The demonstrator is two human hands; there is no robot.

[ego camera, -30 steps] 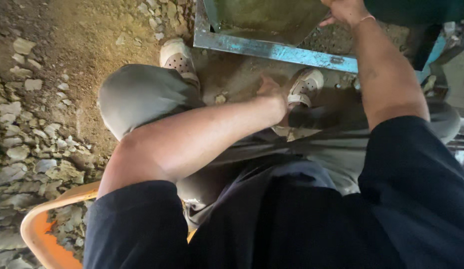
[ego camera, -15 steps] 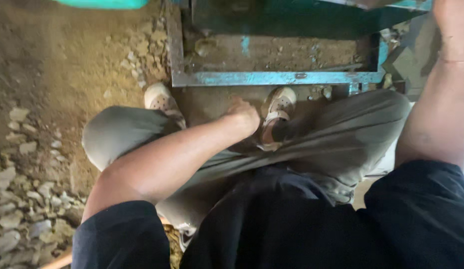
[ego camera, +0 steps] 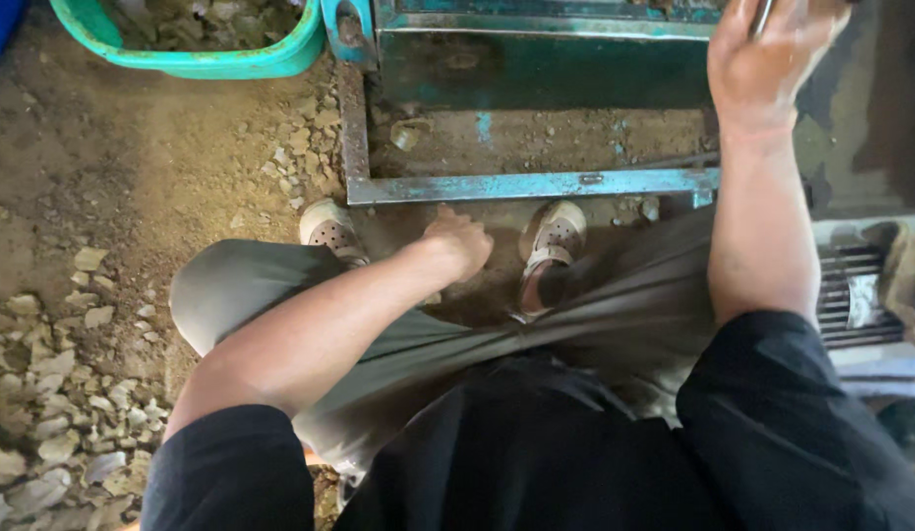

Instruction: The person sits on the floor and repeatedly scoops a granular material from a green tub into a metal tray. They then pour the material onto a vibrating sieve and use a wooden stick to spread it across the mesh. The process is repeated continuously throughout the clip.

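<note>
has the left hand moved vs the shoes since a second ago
No, hardly: the left hand still hangs low between the two pale shoes, just short of the teal metal frame, as it did earlier. The shift in the picture comes mostly from the camera.

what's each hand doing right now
left hand: closed in a loose fist, low between the shoes, holding nothing visible
right hand: closed on a thin metal rod

Dirt floor [ego camera: 162,177] strewn with pale stone chips [ego camera: 54,393].

Single head view, straight down, close over knees [ego camera: 231,295]
</note>
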